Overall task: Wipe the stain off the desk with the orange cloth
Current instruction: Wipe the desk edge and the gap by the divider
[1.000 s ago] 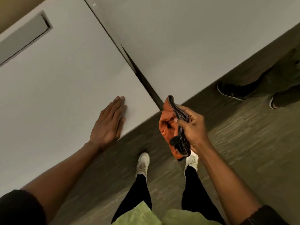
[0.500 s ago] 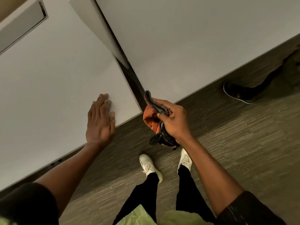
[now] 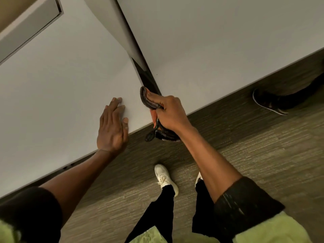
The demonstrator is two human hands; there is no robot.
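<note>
Right hand (image 3: 171, 114) moved up from floor level to desk (image 3: 52, 95) corner, fist closed round bunched cloth (image 3: 152, 114), orange mostly hidden. Left hand (image 3: 112, 128) flat, open, empty. No stain visible. Advised: unfold cloth, press flat, wipe firmly.

Your left hand (image 3: 112, 127) lies flat on the desk (image 3: 52, 93) near its front corner. Your right hand (image 3: 169, 114), just right of that corner, holds the cloth (image 3: 154, 116) over the floor (image 3: 254, 155). A second desk (image 3: 219, 41) stands to the right, across a narrow gap.
</note>
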